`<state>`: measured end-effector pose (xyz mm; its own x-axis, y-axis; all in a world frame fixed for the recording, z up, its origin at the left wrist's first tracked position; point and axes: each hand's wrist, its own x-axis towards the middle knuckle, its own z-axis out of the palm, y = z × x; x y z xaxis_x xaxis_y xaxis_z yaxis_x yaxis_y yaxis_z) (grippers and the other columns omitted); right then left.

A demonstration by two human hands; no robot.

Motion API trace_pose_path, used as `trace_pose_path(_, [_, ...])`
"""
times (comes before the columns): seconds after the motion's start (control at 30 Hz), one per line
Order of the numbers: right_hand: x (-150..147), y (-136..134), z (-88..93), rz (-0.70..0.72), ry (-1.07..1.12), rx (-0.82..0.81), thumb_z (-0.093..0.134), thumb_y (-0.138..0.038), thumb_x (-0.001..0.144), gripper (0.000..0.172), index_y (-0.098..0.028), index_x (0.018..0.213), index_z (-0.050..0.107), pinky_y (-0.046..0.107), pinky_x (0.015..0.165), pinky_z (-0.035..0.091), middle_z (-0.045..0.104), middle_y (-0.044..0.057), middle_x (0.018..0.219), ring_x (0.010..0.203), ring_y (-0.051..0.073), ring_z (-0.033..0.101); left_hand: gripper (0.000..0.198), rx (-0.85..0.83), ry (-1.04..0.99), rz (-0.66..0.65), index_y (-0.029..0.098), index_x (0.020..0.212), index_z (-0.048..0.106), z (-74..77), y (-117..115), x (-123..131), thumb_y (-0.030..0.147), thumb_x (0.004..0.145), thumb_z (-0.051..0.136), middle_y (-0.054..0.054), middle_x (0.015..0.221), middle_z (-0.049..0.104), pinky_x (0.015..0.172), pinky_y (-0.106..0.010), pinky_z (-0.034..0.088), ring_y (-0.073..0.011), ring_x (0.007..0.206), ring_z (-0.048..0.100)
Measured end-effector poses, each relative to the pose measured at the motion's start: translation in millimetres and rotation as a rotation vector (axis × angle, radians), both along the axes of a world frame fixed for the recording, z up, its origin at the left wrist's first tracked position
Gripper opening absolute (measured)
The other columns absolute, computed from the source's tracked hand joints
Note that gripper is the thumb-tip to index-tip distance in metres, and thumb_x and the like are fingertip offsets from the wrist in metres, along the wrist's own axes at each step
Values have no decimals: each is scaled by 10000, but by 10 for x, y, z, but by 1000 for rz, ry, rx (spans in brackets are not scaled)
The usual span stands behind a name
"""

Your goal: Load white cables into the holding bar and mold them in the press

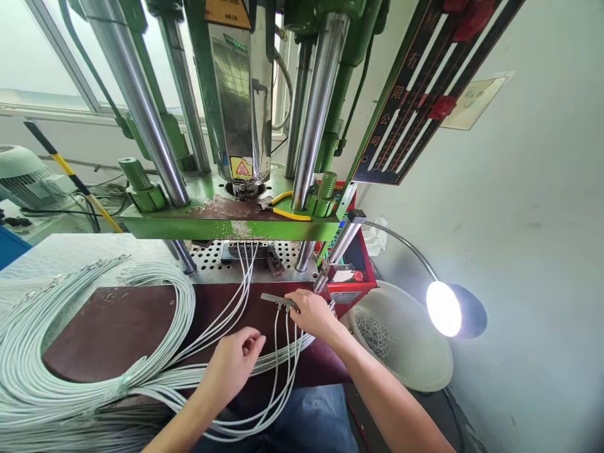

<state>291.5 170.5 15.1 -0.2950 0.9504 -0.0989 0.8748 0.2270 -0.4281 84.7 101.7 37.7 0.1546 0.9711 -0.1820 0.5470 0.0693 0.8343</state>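
My right hand (311, 311) grips one end of a flat metal bar (271, 298) above the brown work table. Several white cables (276, 352) hang from small metal ends along the bar and loop down towards my lap. My left hand (234, 363) is closed to the left of these cables, thumb and fingers curled together. Whatever it may hold is hidden. Behind both hands stands a green press (236, 228). Other white cables (243, 283) run into a dark mould block (236, 251) on its perforated metal bed.
A large coil of white cables (184, 308) covers the table's left side. Yellow-handled pliers (290, 216) rest on the press plate. On the right are a red control box (363, 289), a pale tub (410, 352) with scrap pieces, and a lit lamp (443, 308).
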Motion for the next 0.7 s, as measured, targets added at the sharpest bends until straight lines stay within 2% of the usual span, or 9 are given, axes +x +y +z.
trace_pose_path(0.1, [-50,-44,-10,54,-146,75,485,-143,866,323,-170,1139,656,309,867,453,673,111,1096,1040,233,591,189,88,-99,179,215,820,675,55,361,-158,390,770,621,-43,748,721,707,-315,490,-213,681,660])
trace_pose_path(0.17, [-61,-66,-25,87,-213,103,471,-142,884,309,-168,1134,650,305,867,457,665,114,1084,1030,228,583,233,107,-229,368,208,897,665,52,666,-247,363,725,690,-64,903,729,800,-323,497,-232,846,671])
trace_pose_path(0.23, [-50,-82,-29,99,-244,104,466,-138,890,307,-168,1135,648,305,869,461,660,116,1073,1029,228,577,310,48,-402,555,203,957,637,6,989,-292,314,688,745,-72,1015,709,874,-316,482,-242,1016,637])
trace_pose_path(0.27, [-39,-84,-20,97,-251,96,471,-140,890,306,-171,1136,649,306,866,465,657,116,1074,1036,230,575,321,2,-460,592,198,972,620,-33,1144,-292,307,697,745,-74,1024,702,876,-312,484,-241,1052,624])
trace_pose_path(0.37, [-31,-22,68,112,-221,60,510,-164,881,301,-191,1143,658,307,881,474,657,103,1099,1082,232,568,237,-185,-604,539,154,910,607,-178,1514,-198,348,788,669,-101,870,708,756,-332,531,-241,884,675])
trace_pose_path(0.5, [-207,362,257,109,-44,93,500,-213,925,302,-189,1178,663,318,968,454,674,93,1129,1115,209,584,258,-439,-836,330,114,863,622,-282,1723,-24,364,872,558,-123,730,702,578,-321,542,-202,608,664])
trace_pose_path(0.6, [-421,858,315,-48,157,85,493,-229,956,248,-133,1010,715,321,949,480,706,108,1072,1049,188,630,224,-517,-950,239,99,895,644,-252,1763,-7,289,893,525,-65,634,659,394,-212,402,-98,397,504])
trace_pose_path(0.67, [-512,1183,287,-109,246,42,499,-312,974,301,-109,881,701,301,922,499,708,85,1031,957,148,658,201,-531,-1004,219,94,910,649,-212,1785,-44,234,897,504,-8,554,589,330,-170,262,-44,320,350])
trace_pose_path(0.7, [-532,1323,257,-114,270,19,489,-372,979,360,-79,927,692,291,915,505,692,70,1046,928,133,658,195,-535,-1026,214,92,910,649,-195,1796,-65,214,896,497,16,525,550,321,-161,213,-30,308,295])
